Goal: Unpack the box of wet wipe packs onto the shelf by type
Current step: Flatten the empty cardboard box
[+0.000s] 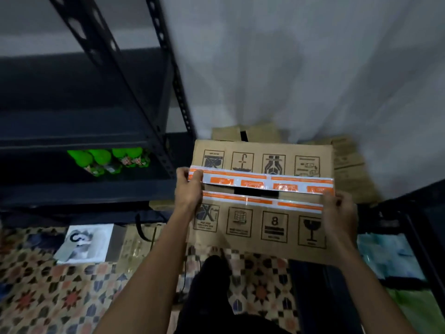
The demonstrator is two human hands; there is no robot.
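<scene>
The box point(262, 196) sat on the floor beside the shelf point(72, 141). Left hand point(187, 189) and right hand point(339, 213) gripped its taped flaps; pulling both apart evenly would open it cleanly.

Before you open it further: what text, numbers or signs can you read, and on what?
"8": near flap of the cardboard box, stacking pictogram.
Wine-glass fragile sign: same flap, caption blurred.
Umbrella sign: far flap.
Orange-and-white tape: print too blurred.
Green packs on the shelf: labels unreadable.
</scene>
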